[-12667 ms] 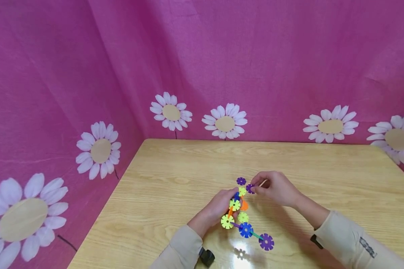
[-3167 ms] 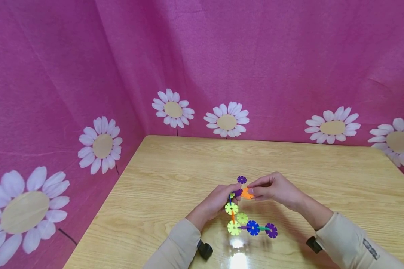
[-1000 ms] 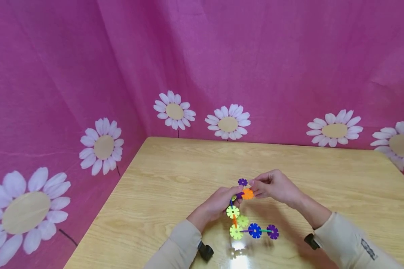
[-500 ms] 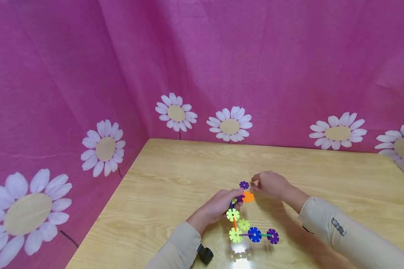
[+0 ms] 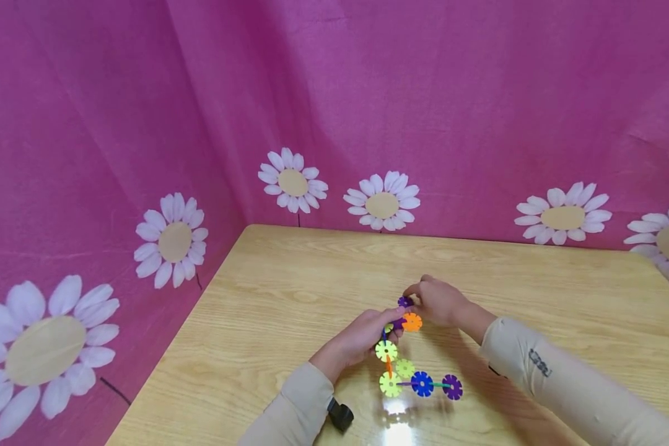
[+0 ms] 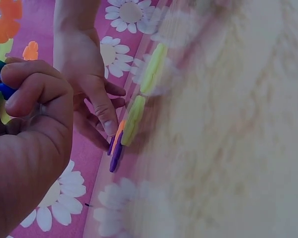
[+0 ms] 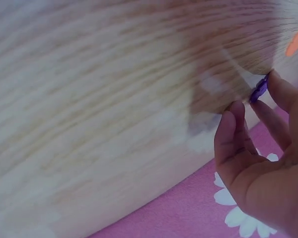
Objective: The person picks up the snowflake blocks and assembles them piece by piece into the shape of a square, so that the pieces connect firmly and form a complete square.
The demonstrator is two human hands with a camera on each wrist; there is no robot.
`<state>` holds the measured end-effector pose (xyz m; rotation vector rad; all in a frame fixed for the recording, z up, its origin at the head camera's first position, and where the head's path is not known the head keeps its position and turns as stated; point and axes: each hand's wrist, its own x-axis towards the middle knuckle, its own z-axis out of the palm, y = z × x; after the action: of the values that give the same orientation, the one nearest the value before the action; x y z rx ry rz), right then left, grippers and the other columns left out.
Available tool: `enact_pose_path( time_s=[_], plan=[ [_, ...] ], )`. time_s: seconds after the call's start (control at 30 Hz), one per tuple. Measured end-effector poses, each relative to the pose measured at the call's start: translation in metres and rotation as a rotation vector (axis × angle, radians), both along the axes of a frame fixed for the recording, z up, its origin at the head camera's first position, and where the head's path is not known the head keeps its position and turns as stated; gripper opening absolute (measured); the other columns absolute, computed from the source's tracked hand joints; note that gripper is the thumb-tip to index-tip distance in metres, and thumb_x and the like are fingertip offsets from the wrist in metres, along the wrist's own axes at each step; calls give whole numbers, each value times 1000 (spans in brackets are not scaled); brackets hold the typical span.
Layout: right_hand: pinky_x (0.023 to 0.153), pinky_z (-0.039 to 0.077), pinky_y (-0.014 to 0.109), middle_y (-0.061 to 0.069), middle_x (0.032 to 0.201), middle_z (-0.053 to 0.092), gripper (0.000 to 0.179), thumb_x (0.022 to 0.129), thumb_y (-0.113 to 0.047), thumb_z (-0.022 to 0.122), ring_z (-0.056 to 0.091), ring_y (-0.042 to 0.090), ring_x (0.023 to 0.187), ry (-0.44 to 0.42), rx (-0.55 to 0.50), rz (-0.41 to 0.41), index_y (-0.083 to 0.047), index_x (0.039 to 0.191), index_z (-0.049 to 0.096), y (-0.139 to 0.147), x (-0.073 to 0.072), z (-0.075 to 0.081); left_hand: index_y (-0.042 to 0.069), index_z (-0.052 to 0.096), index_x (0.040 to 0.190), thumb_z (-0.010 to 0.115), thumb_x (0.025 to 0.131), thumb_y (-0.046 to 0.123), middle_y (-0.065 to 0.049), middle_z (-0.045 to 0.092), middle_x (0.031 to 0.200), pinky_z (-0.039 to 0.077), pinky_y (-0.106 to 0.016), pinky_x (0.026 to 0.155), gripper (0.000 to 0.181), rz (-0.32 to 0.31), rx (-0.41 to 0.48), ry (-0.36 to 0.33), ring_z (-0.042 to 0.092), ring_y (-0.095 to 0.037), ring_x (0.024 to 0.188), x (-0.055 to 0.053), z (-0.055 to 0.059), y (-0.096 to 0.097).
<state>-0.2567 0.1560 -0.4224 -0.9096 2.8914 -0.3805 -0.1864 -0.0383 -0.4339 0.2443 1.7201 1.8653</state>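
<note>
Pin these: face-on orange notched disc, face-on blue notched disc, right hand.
Orange notched disc point(image 5: 415, 323), head view: face, near centre.
Blue notched disc point(image 5: 419, 384), head view: face, near centre.
Right hand point(image 5: 439, 302), head view: back of the hand.

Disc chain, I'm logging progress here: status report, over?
Left grip holding the disc chain near its far end. Right grip pinching a purple disc just beyond. Orange disc at chain's held end. No obstruction seen.

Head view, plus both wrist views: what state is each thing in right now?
Disc chain: linked, bent at a corner
Orange disc: attached to the chain
Far purple disc: pinched
Left hand: holding the chain
Right hand: pinching the far purple disc
Table: glossy, catching glare
Loose-looking yellow-green disc: apparently flat on the table
Backdrop cloth: hanging, creased
</note>
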Motion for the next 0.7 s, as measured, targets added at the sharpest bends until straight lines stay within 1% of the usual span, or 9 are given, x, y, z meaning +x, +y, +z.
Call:
enact_pose_path(
  time_s=[0.07,0.17,0.27,0.4,0.53,0.63,0.7],
  plan=[
    [60,41,30,7,87,56,24,82,-16,70,44,16,70,-8,-38,-4,-9,105,68,0,0,-1,-2,58,89,51,87,55,1,54,68,27,-19,39,58,2,0,7,43,-5,51,0,-1,0],
    [60,39,29,6,84,56,23,82,-16,70,43,16,69,-19,-91,11,-8,103,68,1,-2,-3,2,59,83,52,85,58,2,53,66,26,-19,39,56,4,-2,18,42,-5,50,0,-1,-1],
    [61,41,28,4,83,60,22,81,-14,71,45,14,68,-21,-143,36,-5,101,69,2,-3,-5,6,59,79,53,84,59,2,53,66,26,-19,38,53,3,-2,19,42,-5,50,0,0,-1],
    [64,47,28,4,86,65,23,79,-15,73,51,11,67,-2,-150,20,-4,99,67,2,-3,-8,5,59,79,52,86,57,1,53,66,27,-19,39,53,9,-8,14,43,-6,50,1,0,-2],
    [66,50,28,3,83,65,24,77,-10,73,56,12,70,30,-148,8,-4,100,65,0,0,-11,6,59,78,52,86,56,1,53,65,29,-18,39,51,26,-12,6,44,-6,51,1,0,-2],
    [65,51,27,3,80,65,26,75,-2,72,58,13,70,29,-188,13,-4,99,65,-2,4,-11,8,59,77,53,85,57,1,54,65,30,-18,39,50,26,-10,6,45,-6,51,1,-1,-2],
    [65,51,26,4,81,65,26,75,-1,73,59,13,71,14,-222,13,-3,100,65,-3,6,-11,6,58,78,53,85,57,1,54,65,30,-17,40,51,18,1,0,45,-6,52,1,-2,-2]
  ],
)
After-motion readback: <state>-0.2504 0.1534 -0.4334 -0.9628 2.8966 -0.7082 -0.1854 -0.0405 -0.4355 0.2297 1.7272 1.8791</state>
